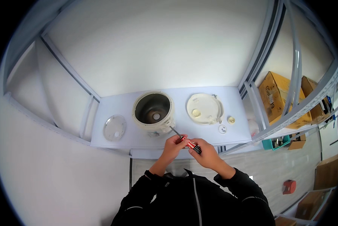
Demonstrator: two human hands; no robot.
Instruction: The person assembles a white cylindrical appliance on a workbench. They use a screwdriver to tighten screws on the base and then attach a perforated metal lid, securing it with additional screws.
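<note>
Both hands meet at the front edge of a white table (214, 133), holding one screwdriver (189, 144) with a red-and-black handle. My left hand (173, 147) grips the front of the handle by the metal shaft. My right hand (206, 152) holds the handle's rear end. The shaft points up-left to the base of an open cream rice cooker body (154, 112), whose dark inner cavity shows. The tip sits at or just beside the cooker's lower right side; contact is unclear.
On the table lie the cooker's cream lid (203, 108) to the right, a round metal plate (114, 128) to the left, and two small round parts (227, 124). Grey shelving with cardboard boxes (276, 94) stands at right; a red object (289, 186) lies on the floor.
</note>
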